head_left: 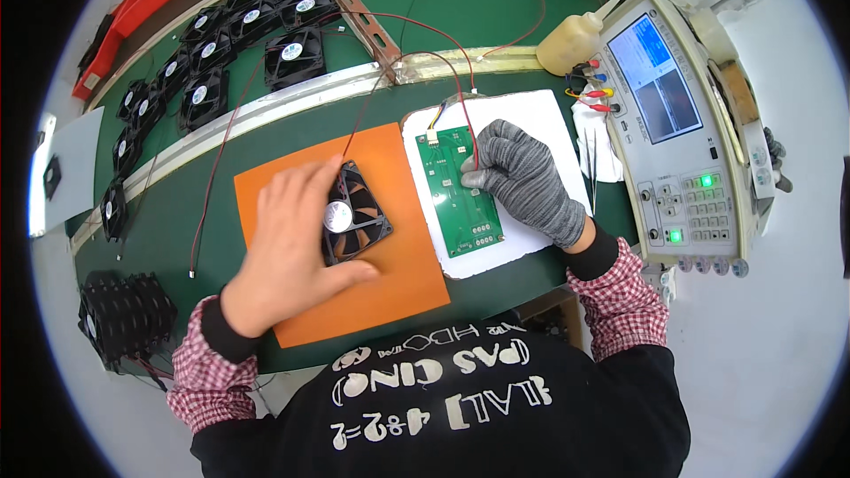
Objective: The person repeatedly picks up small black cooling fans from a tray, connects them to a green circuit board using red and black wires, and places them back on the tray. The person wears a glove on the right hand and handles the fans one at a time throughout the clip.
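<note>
A black cooling fan (pixel 359 212) with a pale round label lies on an orange mat (pixel 390 292). My bare left hand (pixel 288 235) is at the fan's left edge, its fingers stretched out and its thumb spread apart below; whether it presses on the frame I cannot tell. From the fan a thin red-and-black cable (pixel 463 102) arches up and over to the right. My right hand (pixel 522 175), in a grey knit glove, pinches that cable's end over a green circuit board (pixel 460 199). The plug itself is hidden by the fingers. The board lies on a white pad (pixel 522 252).
Several black fans (pixel 252 18) lie at the back left, and a stack of fans (pixel 124 319) stands at the left edge. A test instrument (pixel 682 150) with a lit screen, a yellowish squeeze bottle (pixel 571 42) and tweezers (pixel 594 168) are on the right. A metal rail (pixel 350 9) crosses the back.
</note>
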`<control>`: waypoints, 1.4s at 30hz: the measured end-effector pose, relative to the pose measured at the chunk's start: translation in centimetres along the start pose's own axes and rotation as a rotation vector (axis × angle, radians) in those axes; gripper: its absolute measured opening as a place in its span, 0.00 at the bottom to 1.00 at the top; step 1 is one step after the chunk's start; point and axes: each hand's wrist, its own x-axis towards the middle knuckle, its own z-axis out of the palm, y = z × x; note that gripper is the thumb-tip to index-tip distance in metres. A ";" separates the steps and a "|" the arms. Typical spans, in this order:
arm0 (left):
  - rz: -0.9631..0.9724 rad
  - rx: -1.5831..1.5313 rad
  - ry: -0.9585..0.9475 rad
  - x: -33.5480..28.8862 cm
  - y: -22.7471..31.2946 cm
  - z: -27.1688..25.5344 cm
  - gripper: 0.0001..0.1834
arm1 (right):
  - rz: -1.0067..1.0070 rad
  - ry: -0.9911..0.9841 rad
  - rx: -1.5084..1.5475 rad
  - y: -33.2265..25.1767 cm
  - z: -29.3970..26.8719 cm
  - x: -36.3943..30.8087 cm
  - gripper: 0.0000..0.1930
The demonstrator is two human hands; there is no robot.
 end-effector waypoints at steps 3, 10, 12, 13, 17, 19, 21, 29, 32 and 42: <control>-0.034 0.062 0.060 -0.1 0.5 1.6 0.54 | 0.079 -0.059 0.136 0.4 0.1 0.4 0.08; 0.549 0.325 0.795 -2.0 3.7 -2.3 0.33 | -0.031 0.018 -0.003 0.6 0.1 0.0 0.08; 0.628 -0.303 0.580 -3.1 2.8 -4.0 0.29 | -0.061 0.032 -0.040 0.8 0.0 -0.1 0.08; 0.559 -0.733 0.248 -3.6 2.8 -4.0 0.26 | -0.067 0.032 -0.082 1.2 0.3 -0.3 0.08; 0.080 -2.132 -0.221 -3.6 5.6 -5.8 0.18 | -0.054 0.014 -0.018 0.6 0.3 0.0 0.07; 0.071 -2.131 -0.454 -2.7 4.2 -6.6 0.19 | -0.076 0.022 -0.052 0.8 0.2 -0.1 0.07; 0.033 -1.626 -0.302 -3.4 3.2 -7.0 0.19 | -0.082 0.017 -0.050 0.8 0.1 -0.1 0.07; -0.130 -0.091 0.601 -3.4 1.6 -5.2 0.20 | -0.142 0.072 -0.148 0.6 0.1 -0.4 0.07; 0.319 0.050 0.827 8.6 -1.8 -2.6 0.33 | -0.204 0.085 -0.076 1.0 0.7 -0.3 0.08; 0.220 0.157 0.433 11.6 -7.4 -0.1 0.08 | -0.223 0.393 0.003 0.6 -0.8 -0.3 0.22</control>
